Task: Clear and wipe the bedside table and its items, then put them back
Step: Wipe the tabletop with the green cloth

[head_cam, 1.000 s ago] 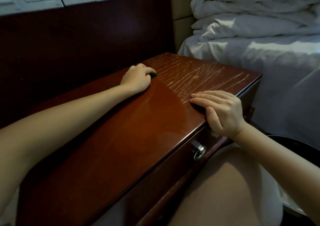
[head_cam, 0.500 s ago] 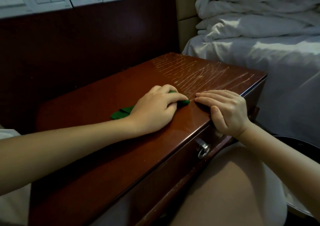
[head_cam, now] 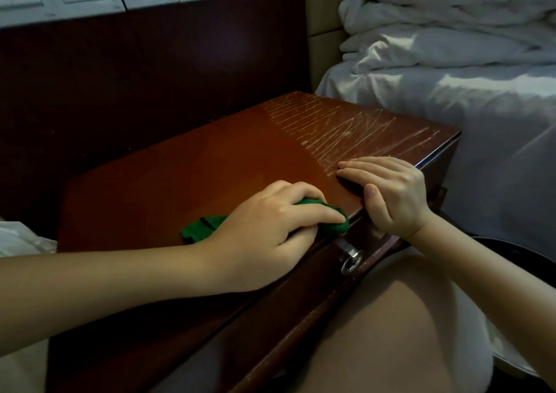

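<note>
Now the green cloth (head_cam: 207, 227) is gripped by the left hand (head_cam: 270, 230) to wipe the bedside table's (head_cam: 195, 164) front edge; the right hand (head_cam: 391, 191) is laid flat, perhaps bracing.

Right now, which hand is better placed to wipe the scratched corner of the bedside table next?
Left, probably: the left hand grips the green cloth on the bedside table, near the scratched patch. The right hand lies flat on the top with no cloth, so it would have to take it first.
</note>
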`<state>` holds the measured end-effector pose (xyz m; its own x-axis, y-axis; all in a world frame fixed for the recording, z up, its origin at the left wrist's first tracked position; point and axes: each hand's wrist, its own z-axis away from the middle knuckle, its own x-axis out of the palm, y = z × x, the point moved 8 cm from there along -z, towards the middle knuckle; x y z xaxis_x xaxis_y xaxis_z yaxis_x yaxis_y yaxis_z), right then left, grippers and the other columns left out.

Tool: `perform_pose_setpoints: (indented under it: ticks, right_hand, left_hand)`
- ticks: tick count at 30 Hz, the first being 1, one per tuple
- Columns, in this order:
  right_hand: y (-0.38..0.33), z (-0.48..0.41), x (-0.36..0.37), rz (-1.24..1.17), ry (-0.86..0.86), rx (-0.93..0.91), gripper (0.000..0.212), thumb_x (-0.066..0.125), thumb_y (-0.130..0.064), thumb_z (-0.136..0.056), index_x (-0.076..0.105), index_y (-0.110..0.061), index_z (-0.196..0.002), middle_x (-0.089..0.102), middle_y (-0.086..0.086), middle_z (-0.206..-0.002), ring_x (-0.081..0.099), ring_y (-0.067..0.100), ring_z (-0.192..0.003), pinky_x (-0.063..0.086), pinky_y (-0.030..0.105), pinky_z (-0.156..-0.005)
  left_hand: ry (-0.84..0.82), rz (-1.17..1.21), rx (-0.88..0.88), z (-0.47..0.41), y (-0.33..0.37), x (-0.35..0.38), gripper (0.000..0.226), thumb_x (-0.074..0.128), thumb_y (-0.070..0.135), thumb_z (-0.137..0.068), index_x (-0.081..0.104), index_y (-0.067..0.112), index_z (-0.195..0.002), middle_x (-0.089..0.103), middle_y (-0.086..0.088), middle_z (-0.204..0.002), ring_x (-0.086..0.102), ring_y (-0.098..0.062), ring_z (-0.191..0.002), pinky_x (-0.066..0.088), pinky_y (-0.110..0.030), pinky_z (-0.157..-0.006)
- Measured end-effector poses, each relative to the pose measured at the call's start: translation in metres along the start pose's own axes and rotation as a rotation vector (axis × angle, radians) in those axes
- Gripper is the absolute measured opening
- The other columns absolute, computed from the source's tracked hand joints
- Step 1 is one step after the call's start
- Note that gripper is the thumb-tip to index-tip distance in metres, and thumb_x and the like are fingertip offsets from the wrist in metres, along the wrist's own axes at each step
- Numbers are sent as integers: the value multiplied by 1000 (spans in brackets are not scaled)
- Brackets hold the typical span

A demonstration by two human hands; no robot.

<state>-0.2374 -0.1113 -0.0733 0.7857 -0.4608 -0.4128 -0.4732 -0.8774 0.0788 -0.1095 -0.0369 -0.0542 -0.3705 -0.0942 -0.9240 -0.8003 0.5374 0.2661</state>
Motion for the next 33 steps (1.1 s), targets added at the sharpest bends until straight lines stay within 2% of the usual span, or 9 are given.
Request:
perform_pose_setpoints:
  ticks: [5,13,17,20,22,25,29,33]
  right_hand:
    - [1,1,0,-1,1,3,60,18,-28,-98,73,-5,-97,72,9,-100,69,25,-92,52,35,-78]
    - [2,1,0,-3,6,-6,59,18,-27,-98,73,-5,-97,72,9,-99,69,25,-92,53,35,-78]
    - [1,1,0,-7,15,-10,59,18,-27,-98,73,-5,-96,72,9,-98,69,24,-91,54,35,-77]
    - [1,1,0,-9,17,-10,60,18,-27,-98,73,-4,-96,72,10,-97,69,25,-91,55,37,-76]
    - [1,1,-1,-9,22,-12,60,18,-27,-98,73,-4,-96,72,10,-97,69,26,-90,55,38,-76]
    - [1,0,-1,-10,24,-14,60,18,-28,-98,73,-4,-95,72,10,-97,69,26,-90,55,38,-75]
    - [1,1,0,-11,27,-15,60,18,-27,-98,73,-4,-95,72,10,-97,69,26,-90,55,39,-74]
    - [1,0,-1,-12,27,-18,60,18,-27,-99,73,-3,-95,72,11,-96,70,27,-90,56,39,-74]
  left_hand:
    - [-18,30,-20,-18,-17,-1,37,41,26,-91,62,35,-120,53,17,-117,44,-2,-110,37,-22,-94]
    - [76,-80,-244,-73,-100,-11,34,41,20,-98,60,34,-121,52,9,-122,43,-11,-116,32,-25,-93]
    - [109,-117,-349,-90,-143,-18,35,39,20,-97,61,32,-121,53,4,-126,44,-17,-119,38,-37,-99]
    - [132,-164,-441,-101,-173,-25,36,38,20,-95,62,31,-119,52,0,-129,46,-22,-121,40,-41,-100]
    - [145,-187,-505,-110,-190,-28,38,36,19,-93,63,31,-117,53,-2,-129,48,-25,-119,43,-41,-97]
    - [178,-202,-575,-121,-203,-31,39,35,20,-90,64,33,-113,58,-2,-123,56,-27,-107,51,-40,-85]
    - [189,-180,-601,-129,-207,-31,42,36,18,-87,64,35,-114,62,-3,-119,60,-30,-101,54,-41,-80]
    - [165,-175,-552,-132,-206,-29,43,36,16,-89,63,34,-117,52,0,-133,51,-26,-115,50,-44,-91]
